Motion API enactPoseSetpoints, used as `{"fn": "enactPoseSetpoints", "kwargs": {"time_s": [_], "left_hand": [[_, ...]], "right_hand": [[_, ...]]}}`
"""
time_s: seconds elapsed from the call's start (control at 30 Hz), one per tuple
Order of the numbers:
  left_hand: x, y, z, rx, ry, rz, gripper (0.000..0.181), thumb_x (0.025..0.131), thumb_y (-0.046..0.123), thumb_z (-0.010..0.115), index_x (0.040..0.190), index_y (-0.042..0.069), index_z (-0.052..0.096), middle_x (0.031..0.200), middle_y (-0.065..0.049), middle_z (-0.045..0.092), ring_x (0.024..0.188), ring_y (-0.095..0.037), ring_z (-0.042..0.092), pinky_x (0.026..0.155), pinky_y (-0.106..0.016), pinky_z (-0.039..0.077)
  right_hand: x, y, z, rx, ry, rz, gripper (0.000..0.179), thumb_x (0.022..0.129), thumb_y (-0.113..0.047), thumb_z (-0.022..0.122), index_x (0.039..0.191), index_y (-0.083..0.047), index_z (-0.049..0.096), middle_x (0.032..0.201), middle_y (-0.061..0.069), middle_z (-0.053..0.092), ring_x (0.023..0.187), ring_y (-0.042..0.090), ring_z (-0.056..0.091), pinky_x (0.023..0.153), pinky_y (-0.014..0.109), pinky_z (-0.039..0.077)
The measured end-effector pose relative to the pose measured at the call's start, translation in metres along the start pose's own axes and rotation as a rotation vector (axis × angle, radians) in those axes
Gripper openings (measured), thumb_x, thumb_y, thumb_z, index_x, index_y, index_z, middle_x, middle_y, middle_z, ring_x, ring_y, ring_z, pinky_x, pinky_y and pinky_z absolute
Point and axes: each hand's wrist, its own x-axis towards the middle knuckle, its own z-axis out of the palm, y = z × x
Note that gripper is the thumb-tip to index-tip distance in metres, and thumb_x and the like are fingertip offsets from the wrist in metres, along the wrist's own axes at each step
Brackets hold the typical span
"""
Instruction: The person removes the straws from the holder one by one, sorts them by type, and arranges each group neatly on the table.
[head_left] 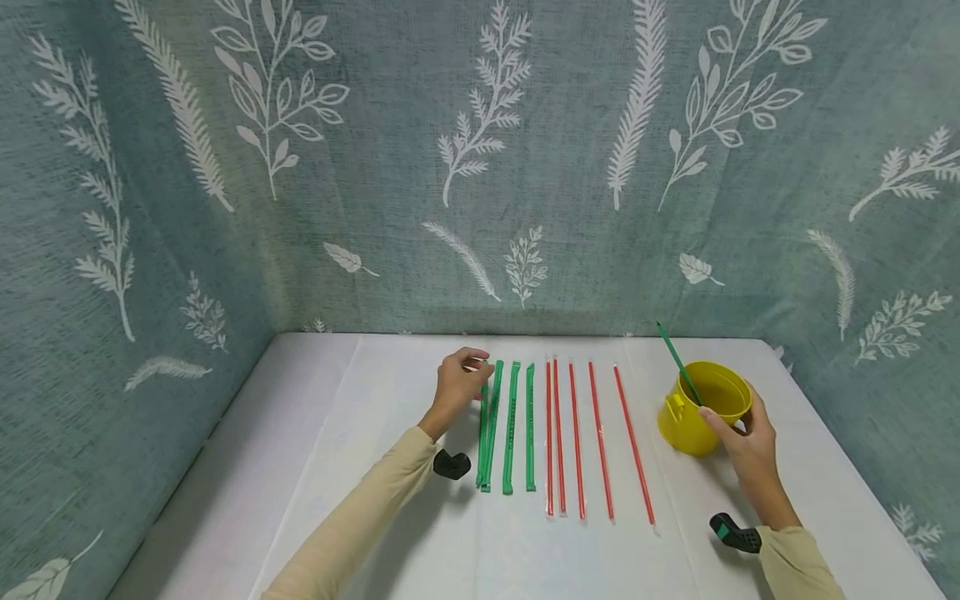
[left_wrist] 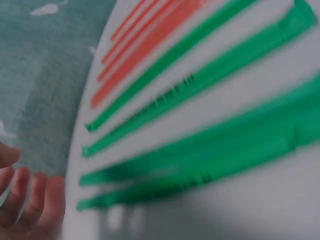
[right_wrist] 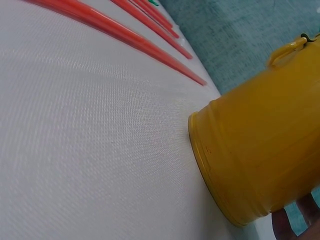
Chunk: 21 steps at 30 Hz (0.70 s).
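Several green paper-wrapped straws (head_left: 512,429) lie side by side on the white table. My left hand (head_left: 459,385) hovers at the far ends of the leftmost ones. In the left wrist view its thumb and fingers (left_wrist: 37,197) are apart, with nothing between them. My right hand (head_left: 752,437) grips a yellow bucket (head_left: 686,425) by its right side, the thumb over the near rim. One green straw (head_left: 678,362) leans in the bucket and sticks out toward the back left. The right wrist view shows the bucket (right_wrist: 260,135) from the side, fingertips behind it.
Several red straws in clear wrappers (head_left: 577,442) lie in a row between the green straws and the bucket. A patterned grey-green cloth (head_left: 405,275) hangs behind and beside the table (head_left: 322,433). Each wrist carries a black device (head_left: 452,465).
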Motion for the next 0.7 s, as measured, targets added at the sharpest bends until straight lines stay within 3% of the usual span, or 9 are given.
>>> {"fn": "enactPoseSetpoints", "kwargs": {"time_s": [0.1,0.23,0.53,0.7], "left_hand": [[-0.002,0.011,0.004,-0.059,-0.031,0.004,0.023,0.089,0.011,0.066,0.111,0.003,0.064,0.095,-0.014,0.060,0.088,-0.043,0.061,0.063,-0.047,0.059],[-0.004,0.022,0.013,-0.118,-0.073,0.039,0.023,0.089,0.012,0.067,0.111,0.006,0.064,0.096,-0.013,0.061,0.091,-0.043,0.060,0.066,-0.050,0.058],[-0.004,0.043,0.033,-0.209,-0.088,0.081,0.024,0.088,0.011,0.068,0.112,0.007,0.065,0.099,-0.011,0.062,0.089,-0.037,0.061,0.065,-0.044,0.059],[-0.002,0.053,0.045,-0.281,-0.117,0.108,0.028,0.089,0.010,0.067,0.115,0.004,0.063,0.103,-0.014,0.062,0.090,-0.033,0.061,0.067,-0.043,0.059]], "right_hand": [[0.002,-0.001,0.001,-0.004,-0.001,-0.013,0.072,0.093,-0.026,0.062,0.152,-0.025,0.019,0.145,0.007,0.034,0.123,0.013,0.035,0.092,0.003,0.034],[0.002,-0.002,0.002,0.000,0.015,-0.015,0.071,0.093,-0.024,0.062,0.151,-0.025,0.021,0.143,0.007,0.036,0.119,0.009,0.037,0.087,0.003,0.035],[0.001,-0.002,0.005,0.017,0.010,0.012,0.073,0.092,-0.025,0.063,0.151,-0.025,0.021,0.145,0.007,0.034,0.123,0.013,0.036,0.102,0.018,0.034],[0.002,-0.001,0.003,0.004,0.017,0.012,0.073,0.093,-0.025,0.063,0.151,-0.025,0.020,0.145,0.006,0.035,0.123,0.011,0.036,0.100,0.014,0.034]]}}
